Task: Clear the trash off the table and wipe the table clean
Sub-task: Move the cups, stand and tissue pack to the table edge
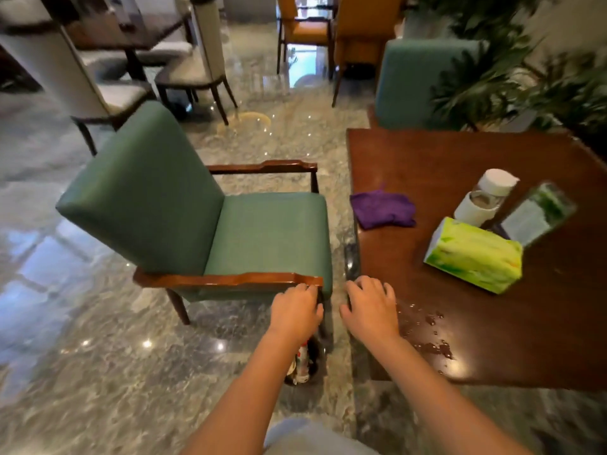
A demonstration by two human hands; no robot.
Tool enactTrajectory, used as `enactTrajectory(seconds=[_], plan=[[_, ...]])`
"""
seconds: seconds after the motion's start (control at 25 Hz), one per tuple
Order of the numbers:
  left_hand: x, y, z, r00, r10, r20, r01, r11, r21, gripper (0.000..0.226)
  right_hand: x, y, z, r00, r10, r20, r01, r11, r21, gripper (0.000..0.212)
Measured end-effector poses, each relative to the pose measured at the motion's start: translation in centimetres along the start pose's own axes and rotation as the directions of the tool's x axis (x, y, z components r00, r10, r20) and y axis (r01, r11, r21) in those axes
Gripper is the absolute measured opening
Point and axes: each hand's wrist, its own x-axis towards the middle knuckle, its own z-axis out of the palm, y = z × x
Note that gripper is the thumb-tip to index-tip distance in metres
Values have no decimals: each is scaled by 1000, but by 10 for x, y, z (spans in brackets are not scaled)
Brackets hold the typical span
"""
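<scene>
Beside the table (pixel 460 159), both hands spread empty: left hand (pixel 295 311) on the armchair (pixel 230 231) arm, right hand (pixel 371 307) by spilled droplets (pixel 430 336), cloth (pixel 381 208) waiting.

Just the one head-worn wide-angle view, looking forward and steeply down from standing height, close over both forearms, catching the dark brown wooden table (pixel 476 323) on the right and the green upholstered armchair (pixel 197 224) left (edges bend).
</scene>
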Motion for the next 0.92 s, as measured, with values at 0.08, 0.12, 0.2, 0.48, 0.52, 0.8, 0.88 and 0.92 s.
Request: enactTrajectory(seconds=[0.08, 0.12, 0.2, 0.48, 0.52, 0.8, 0.88, 0.92], plan=[[7, 29, -9, 993, 89, -78, -85, 995, 48, 29, -8, 31, -17, 995, 38, -91, -38, 999, 3, 21], [12, 48, -10, 987, 127, -100, -121, 991, 62, 27, -12, 50, -25, 990, 68, -123, -68, 998, 10, 22], [21, 85, -6, 974, 184, -131, -177, 982, 64, 24, -14, 85, -38, 982, 116, -151, -115, 993, 16, 26], [69, 220, 36, 960, 180, -217, -195, 979, -53, 29, -16, 243, -70, 987, 113, -111, -111, 993, 25, 26], [76, 242, 43, 956, 180, -233, -201, 977, -72, 28, -15, 270, -74, 986, 134, -94, -133, 991, 19, 25], [110, 336, 77, 933, 291, -213, -318, 942, -103, 40, -24, 375, -90, 967, 253, 0, -253, 966, 50, 25], [115, 355, 87, 919, 318, -232, -350, 930, -113, 44, -27, 395, -96, 957, 289, -11, -288, 956, 60, 26], [117, 367, 92, 920, 312, -237, -345, 931, -115, 47, -27, 407, -101, 954, 299, 4, -299, 952, 61, 27]])
